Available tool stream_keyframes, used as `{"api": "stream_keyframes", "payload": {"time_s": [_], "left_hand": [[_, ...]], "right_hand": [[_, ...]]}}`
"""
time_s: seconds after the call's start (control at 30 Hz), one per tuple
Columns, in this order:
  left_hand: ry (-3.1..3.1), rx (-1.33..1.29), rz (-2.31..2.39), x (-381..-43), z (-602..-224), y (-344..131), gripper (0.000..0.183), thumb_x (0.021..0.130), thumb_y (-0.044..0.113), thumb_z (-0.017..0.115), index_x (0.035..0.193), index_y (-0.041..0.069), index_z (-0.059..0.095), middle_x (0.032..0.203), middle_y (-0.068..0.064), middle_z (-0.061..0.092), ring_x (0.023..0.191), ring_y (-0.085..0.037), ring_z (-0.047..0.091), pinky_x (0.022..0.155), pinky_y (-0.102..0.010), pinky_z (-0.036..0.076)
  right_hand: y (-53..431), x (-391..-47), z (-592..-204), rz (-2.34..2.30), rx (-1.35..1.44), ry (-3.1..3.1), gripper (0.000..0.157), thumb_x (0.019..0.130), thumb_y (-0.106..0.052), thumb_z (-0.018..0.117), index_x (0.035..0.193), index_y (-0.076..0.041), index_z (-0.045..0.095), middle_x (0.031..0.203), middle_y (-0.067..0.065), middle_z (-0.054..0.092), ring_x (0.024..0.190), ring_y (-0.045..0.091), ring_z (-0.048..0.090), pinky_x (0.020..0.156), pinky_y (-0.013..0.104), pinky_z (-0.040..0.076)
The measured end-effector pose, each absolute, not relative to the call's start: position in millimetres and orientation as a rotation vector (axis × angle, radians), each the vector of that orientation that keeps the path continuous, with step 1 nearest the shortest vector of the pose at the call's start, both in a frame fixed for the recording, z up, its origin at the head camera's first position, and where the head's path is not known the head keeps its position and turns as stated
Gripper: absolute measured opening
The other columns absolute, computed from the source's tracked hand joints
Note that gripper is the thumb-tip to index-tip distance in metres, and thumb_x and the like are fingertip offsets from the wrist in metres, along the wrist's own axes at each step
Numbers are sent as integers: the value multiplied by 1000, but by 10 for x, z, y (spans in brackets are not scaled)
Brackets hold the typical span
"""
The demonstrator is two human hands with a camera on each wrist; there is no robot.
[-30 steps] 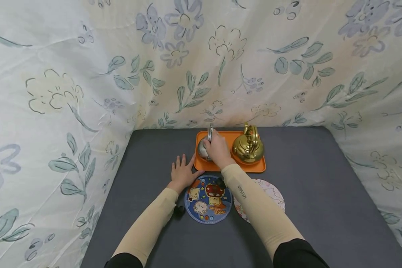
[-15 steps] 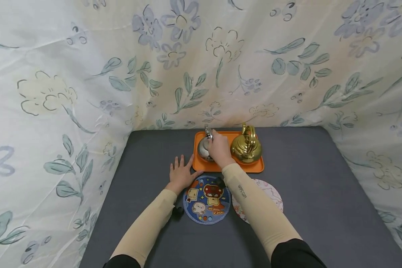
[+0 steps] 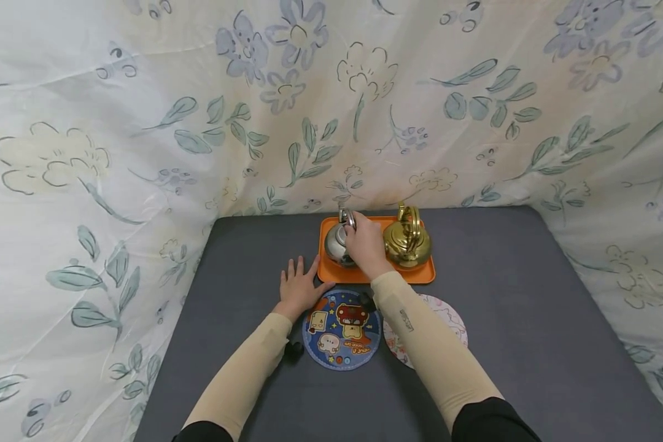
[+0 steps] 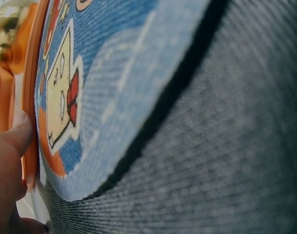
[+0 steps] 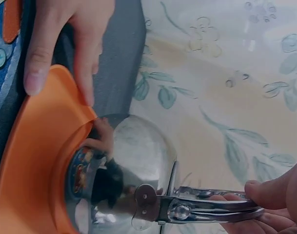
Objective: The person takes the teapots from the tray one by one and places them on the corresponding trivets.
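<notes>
A small silver kettle (image 3: 336, 247) stands at the left end of an orange tray (image 3: 339, 275). In the right wrist view, my right hand (image 5: 280, 204) pinches the kettle's metal handle (image 5: 211, 207) between thumb and fingers. My left hand (image 3: 298, 288) lies with fingers spread at the tray's near left corner, its thumb and forefinger touching the rim. The left wrist view shows the thumb (image 4: 19, 134) against the tray's side. A gold kettle (image 3: 404, 247) sits on the tray's right part, beside my right hand.
A round blue mat (image 3: 339, 344) with cartoon figures lies in front of the tray. To its right is a round pink mat (image 3: 447, 319), partly covered by my right forearm. Flowered cloth (image 3: 364, 153) hangs behind and beside the grey table (image 3: 530, 325).
My right hand has shifted slightly to the right, and the silver kettle's handle leans further that way. The kettle stays on the tray. My left hand keeps its place at the tray corner.
</notes>
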State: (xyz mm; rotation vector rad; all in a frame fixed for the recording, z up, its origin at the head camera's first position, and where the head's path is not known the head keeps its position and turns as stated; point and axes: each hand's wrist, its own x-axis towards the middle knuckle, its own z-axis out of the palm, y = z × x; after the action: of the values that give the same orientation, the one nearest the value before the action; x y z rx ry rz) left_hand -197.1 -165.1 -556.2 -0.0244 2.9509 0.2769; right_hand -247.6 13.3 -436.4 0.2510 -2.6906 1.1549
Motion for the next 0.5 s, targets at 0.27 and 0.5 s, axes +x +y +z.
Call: {"api": "stream_keyframes", "payload": {"time_s": [0.27,0.5], "left_hand": [[2948,-19,282,-1961,-5583,-1652,88,91,78,42,163,36,16,168,-18,17,155,-44,11,122,-63,16],[2928,-28,307,-1962,-5585,-1662,88,91,79,43,163,37,15,168,-17,15,155,-43,8,122,-63,15]], "right_hand": [[232,-2261,-4202,1177,327,-2608,13,99,-8,62,108,0,68,97,18,74,86,35,73,75,48,59],[284,-2102,-4112,1173,361,-2570,26,99,-8,63,122,3,67,107,20,74,92,37,73,80,48,60]]}}
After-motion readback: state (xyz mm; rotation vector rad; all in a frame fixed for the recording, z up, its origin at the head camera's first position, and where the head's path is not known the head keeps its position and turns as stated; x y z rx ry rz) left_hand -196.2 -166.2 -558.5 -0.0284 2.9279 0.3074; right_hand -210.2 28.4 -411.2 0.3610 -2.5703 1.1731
